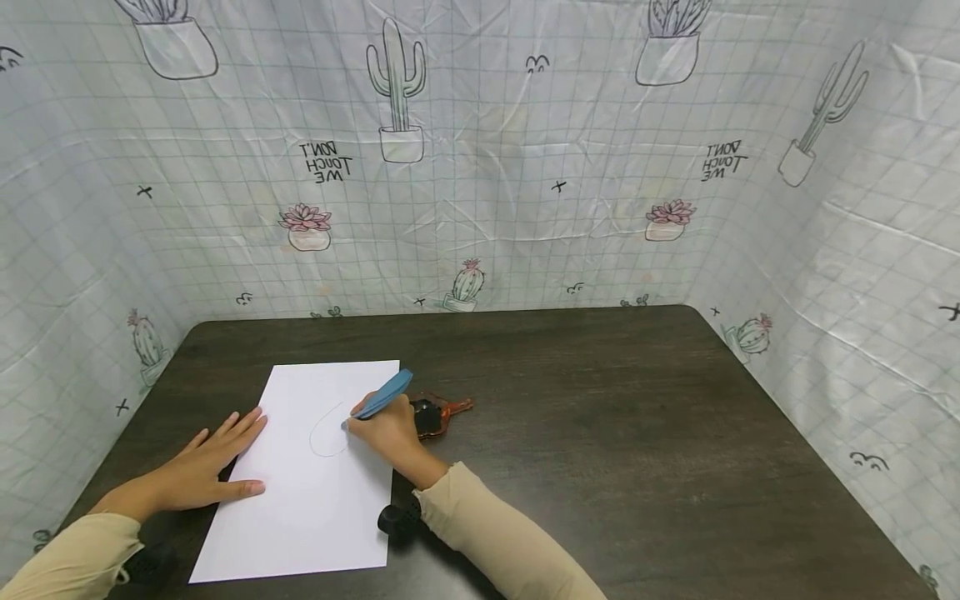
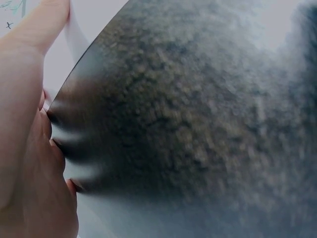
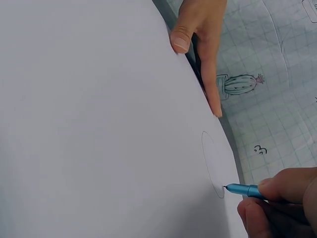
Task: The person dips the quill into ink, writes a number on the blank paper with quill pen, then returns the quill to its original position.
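Observation:
A white sheet of paper point(image 1: 300, 517) lies on the dark table, with a thin curved pen line point(image 1: 311, 435) on its upper part. My right hand point(image 1: 393, 433) pinches a blue pen point(image 1: 386, 393); in the right wrist view the pen's tip point(image 3: 226, 187) is at the lower end of the curve. My left hand point(image 1: 198, 471) rests across the paper's left edge, fingers straight and spread, thumb on the sheet. The left wrist view shows that hand's thumb point(image 2: 44, 25) over the paper and its other fingertips along the edge.
Just right of my right hand lies an orange-brown, dark-centred object point(image 1: 442, 415) with a narrow end, partly hidden by the hand. The dark wooden table point(image 1: 637, 450) extends to the right. A white cactus-print sheet point(image 1: 510, 208) hangs around its back and sides.

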Available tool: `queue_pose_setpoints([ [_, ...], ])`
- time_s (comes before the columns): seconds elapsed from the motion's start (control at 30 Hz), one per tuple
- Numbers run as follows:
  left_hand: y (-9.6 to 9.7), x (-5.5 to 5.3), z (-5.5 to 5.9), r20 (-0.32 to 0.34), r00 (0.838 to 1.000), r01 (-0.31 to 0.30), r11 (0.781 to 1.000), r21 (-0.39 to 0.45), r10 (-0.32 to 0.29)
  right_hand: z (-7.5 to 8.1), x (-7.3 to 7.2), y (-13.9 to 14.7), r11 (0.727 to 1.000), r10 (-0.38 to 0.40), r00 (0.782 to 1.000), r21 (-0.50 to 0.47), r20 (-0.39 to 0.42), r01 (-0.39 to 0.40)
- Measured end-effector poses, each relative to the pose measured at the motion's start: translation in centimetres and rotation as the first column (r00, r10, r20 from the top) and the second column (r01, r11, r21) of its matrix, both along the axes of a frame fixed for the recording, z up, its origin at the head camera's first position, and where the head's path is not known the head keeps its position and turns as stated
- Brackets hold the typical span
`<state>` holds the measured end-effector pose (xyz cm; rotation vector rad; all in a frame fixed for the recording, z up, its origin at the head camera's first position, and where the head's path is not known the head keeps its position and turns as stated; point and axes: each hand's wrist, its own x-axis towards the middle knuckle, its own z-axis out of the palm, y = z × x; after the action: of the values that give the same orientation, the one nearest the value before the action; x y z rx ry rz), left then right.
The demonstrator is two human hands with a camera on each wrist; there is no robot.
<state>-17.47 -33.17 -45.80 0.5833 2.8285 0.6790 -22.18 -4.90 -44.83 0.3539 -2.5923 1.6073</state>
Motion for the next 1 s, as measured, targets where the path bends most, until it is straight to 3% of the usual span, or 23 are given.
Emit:
queue_pose_setpoints([
  [0.57, 0.1, -0.1, -0.1, 0.000, 1.000, -0.009, 1.000, -0.010, 0.009, -0.4, 0.8, -1.8, 1.000, 0.006, 0.998, -0.027, -0.060, -0.007],
  [1.0, 0.0, -0.1, -0.1, 0.006, 1.000, -0.012, 1.000, -0.014, 0.012, -0.3, 1.8, -3.0, 0.999, 0.048, 0.999, 0.006, -0.017, -0.048],
])
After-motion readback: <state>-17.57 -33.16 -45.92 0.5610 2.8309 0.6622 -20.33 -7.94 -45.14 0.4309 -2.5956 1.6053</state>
